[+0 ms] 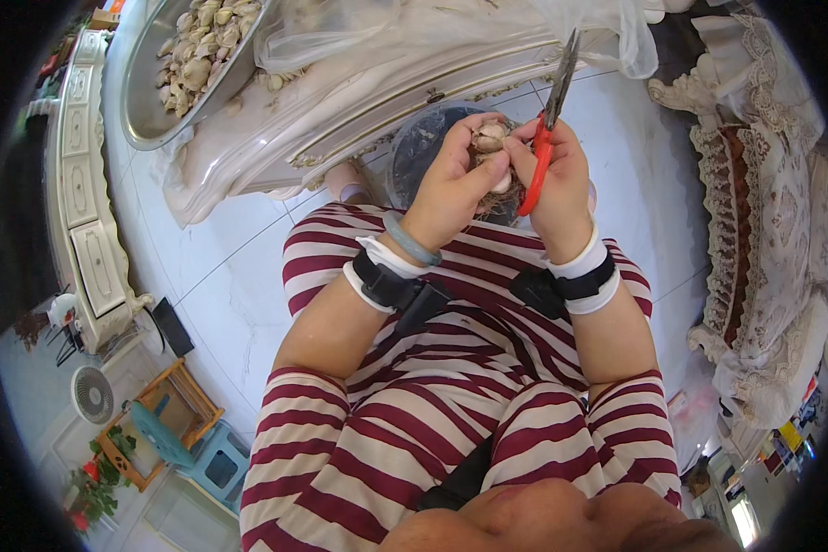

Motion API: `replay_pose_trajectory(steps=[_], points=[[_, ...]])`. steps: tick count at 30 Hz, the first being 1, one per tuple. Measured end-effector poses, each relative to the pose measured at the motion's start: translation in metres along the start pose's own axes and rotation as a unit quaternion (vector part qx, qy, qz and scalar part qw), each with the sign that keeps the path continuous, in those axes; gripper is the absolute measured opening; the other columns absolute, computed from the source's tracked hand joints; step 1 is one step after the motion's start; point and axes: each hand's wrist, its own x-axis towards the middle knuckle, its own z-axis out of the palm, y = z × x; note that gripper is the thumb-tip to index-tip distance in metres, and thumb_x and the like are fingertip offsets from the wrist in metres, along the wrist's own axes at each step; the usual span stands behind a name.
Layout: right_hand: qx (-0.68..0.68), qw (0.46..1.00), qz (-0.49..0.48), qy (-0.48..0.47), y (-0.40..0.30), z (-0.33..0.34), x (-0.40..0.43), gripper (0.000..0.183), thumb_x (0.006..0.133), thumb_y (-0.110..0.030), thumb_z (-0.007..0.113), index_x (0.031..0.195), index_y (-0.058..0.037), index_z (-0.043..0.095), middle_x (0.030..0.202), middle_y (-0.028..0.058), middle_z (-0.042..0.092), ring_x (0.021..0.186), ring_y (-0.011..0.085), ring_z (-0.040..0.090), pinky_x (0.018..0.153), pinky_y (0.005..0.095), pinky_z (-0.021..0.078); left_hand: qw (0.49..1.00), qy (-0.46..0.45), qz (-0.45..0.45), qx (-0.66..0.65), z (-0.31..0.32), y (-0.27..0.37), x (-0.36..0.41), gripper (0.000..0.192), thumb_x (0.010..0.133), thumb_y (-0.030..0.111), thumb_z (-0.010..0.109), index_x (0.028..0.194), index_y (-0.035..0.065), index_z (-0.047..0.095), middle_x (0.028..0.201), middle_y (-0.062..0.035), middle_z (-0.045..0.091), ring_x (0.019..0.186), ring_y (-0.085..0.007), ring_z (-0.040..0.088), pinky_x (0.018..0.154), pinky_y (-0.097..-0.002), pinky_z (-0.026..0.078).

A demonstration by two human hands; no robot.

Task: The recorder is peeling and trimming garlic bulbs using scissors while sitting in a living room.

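Note:
Between my two hands, over a dark bucket (421, 138), is a garlic bulb (490, 136) with papery skin. My left hand (455, 183) is closed around the garlic from the left, thumb on its near side. My right hand (562, 172) touches the bulb with its fingertips and also holds red-handled scissors (544, 155), their blades pointing up and away. Another pale garlic piece (502, 183) shows just below my left thumb. Dry roots and scraps lie under the hands. At the upper left, a metal basin (138, 117) holds many garlic cloves (196, 69).
The basin stands on a plastic-covered table (241, 145) with a drawer facing me. A few loose cloves (276, 81) lie beside it. To the right is a lace-covered sofa (766, 207). A blue plastic stool (217, 462) and a fan (92, 395) are at the lower left.

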Motion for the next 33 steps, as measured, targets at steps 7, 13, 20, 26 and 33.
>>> replay_pose_trajectory(steps=[7, 13, 20, 26, 33], points=[[0.104, 0.992, 0.075, 0.013, -0.011, -0.005, 0.002, 0.017, 0.080, -0.004, 0.064, 0.093, -0.0033, 0.053, 0.082, 0.0014, 0.057, 0.070, 0.0084, 0.055, 0.064, 0.0203, 0.0452, 0.997, -0.045, -0.007, 0.060, -0.012, 0.011, 0.000, 0.047, 0.090, 0.013, 0.054, 0.132, 0.0050, 0.036, 0.114, -0.0046, 0.051, 0.095, -0.0094, 0.051, 0.075, -0.0224, 0.045], [0.114, 0.987, 0.105, -0.042, -0.020, -0.017, 0.001, 0.017, 0.081, -0.005, 0.064, 0.094, -0.0041, 0.053, 0.082, 0.0012, 0.057, 0.071, 0.0084, 0.054, 0.064, 0.0204, 0.0447, 0.991, 0.005, -0.131, -0.039, -0.037, 0.020, -0.001, 0.029, 0.094, 0.018, 0.047, 0.121, 0.0062, 0.051, 0.090, 0.0010, 0.057, 0.068, -0.0042, 0.051, 0.050, -0.0154, 0.037], [-0.117, 0.989, -0.041, -0.085, -0.009, -0.017, 0.002, 0.018, 0.081, -0.002, 0.063, 0.095, -0.0028, 0.050, 0.081, -0.0005, 0.053, 0.069, 0.0048, 0.047, 0.062, 0.0182, 0.0403, 0.985, 0.076, -0.133, 0.084, -0.019, 0.014, -0.005, 0.028, 0.097, 0.025, 0.042, 0.116, 0.0083, 0.053, 0.087, 0.0022, 0.056, 0.065, -0.0021, 0.048, 0.050, -0.0166, 0.036], [-0.123, 0.989, -0.035, -0.080, 0.000, 0.003, -0.006, 0.018, 0.081, -0.003, 0.064, 0.092, -0.0024, 0.049, 0.081, -0.0004, 0.053, 0.071, 0.0042, 0.048, 0.063, 0.0189, 0.0425, 0.981, 0.059, 0.108, 0.151, -0.021, -0.023, 0.001, 0.020, 0.097, 0.023, 0.044, 0.096, 0.0036, 0.050, 0.084, -0.0007, 0.056, 0.068, -0.0079, 0.050, 0.063, -0.0224, 0.044], [-0.233, 0.968, -0.050, -0.079, 0.007, 0.001, -0.004, 0.018, 0.081, -0.002, 0.065, 0.090, -0.0024, 0.049, 0.083, 0.0004, 0.054, 0.074, 0.0050, 0.049, 0.065, 0.0193, 0.0437, 0.938, 0.139, 0.117, 0.296, -0.005, -0.002, -0.003, 0.024, 0.098, 0.024, 0.040, 0.091, 0.0032, 0.051, 0.077, 0.0023, 0.050, 0.065, -0.0047, 0.042, 0.059, -0.0186, 0.037]])
